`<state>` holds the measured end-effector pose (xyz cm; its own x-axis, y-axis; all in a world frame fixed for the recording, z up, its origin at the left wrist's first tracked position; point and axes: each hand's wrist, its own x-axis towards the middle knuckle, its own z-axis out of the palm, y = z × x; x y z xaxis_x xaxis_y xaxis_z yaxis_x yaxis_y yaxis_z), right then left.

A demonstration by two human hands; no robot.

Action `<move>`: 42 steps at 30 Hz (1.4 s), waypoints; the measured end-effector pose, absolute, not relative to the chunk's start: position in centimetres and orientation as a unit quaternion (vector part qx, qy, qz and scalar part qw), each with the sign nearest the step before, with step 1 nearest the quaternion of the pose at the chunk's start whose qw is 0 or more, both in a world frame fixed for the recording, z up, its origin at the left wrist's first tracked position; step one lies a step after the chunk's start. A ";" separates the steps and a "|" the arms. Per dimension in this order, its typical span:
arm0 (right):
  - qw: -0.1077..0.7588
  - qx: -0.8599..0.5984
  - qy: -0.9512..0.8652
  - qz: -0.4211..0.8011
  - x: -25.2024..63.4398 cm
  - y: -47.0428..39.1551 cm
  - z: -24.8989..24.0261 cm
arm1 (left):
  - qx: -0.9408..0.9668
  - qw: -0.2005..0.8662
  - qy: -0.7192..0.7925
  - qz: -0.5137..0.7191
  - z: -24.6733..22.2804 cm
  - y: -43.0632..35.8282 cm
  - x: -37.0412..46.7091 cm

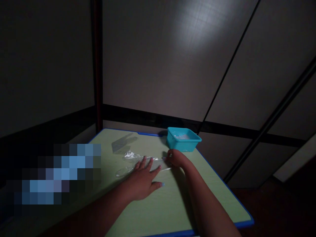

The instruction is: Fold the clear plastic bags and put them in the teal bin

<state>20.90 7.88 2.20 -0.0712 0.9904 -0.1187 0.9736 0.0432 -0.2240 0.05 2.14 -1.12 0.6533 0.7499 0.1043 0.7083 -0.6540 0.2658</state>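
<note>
A clear plastic bag (128, 155) lies crinkled across the middle of the green table. My left hand (143, 179) rests on it with the fingers spread flat. At the bag's right end, my right hand (174, 158) has its fingers curled together over the plastic, pinching it. Its fingertips are partly hidden by the hand itself. Just beyond my right hand stands a turquoise plastic basket (184, 144) with something whitish inside that I cannot make out.
The green table (158, 210) has a blue edge. A greyish, see-through flat shape (120, 144) lies behind the bag, too dim to name. Large panels (153, 65) rise behind the table. A blurred-out patch (59, 174) covers the left side.
</note>
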 end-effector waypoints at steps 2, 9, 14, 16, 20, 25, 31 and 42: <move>0.029 -0.679 -0.715 0.163 21.4 7.6 2.7 | 0.901 0.103 0.409 0.100 -1.2 2.1 0.0; 0.037 -0.697 -0.694 0.178 23.2 7.4 4.0 | 0.896 0.102 0.421 0.100 -1.0 1.9 0.2; 0.136 -0.709 -0.691 0.024 20.6 7.0 4.1 | 0.890 0.104 0.431 0.104 -0.6 1.5 0.3; 0.170 -0.658 -0.733 -0.035 18.7 6.4 3.7 | 0.890 0.105 0.431 0.109 -0.7 1.5 0.3; 0.042 -0.600 -0.799 -0.006 16.7 5.5 2.5 | 0.895 0.099 0.418 0.120 -1.0 1.7 0.1; -0.068 -0.625 -0.773 0.084 17.6 6.2 1.7 | 0.907 0.076 0.390 0.138 -1.2 1.9 0.1; -0.003 -0.667 -0.742 0.066 17.4 6.7 1.5 | 0.888 0.016 0.427 0.173 -1.1 3.2 -0.4; 0.010 -0.619 -0.783 0.061 15.8 5.7 -0.1 | 0.898 -0.011 0.418 0.134 -1.5 4.9 -2.4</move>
<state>15.75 5.73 -0.08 -0.2336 0.9705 -0.0604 0.9681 0.2263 -0.1079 -2.39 4.93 -1.54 0.6139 0.7488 0.2497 0.7546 -0.6496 0.0926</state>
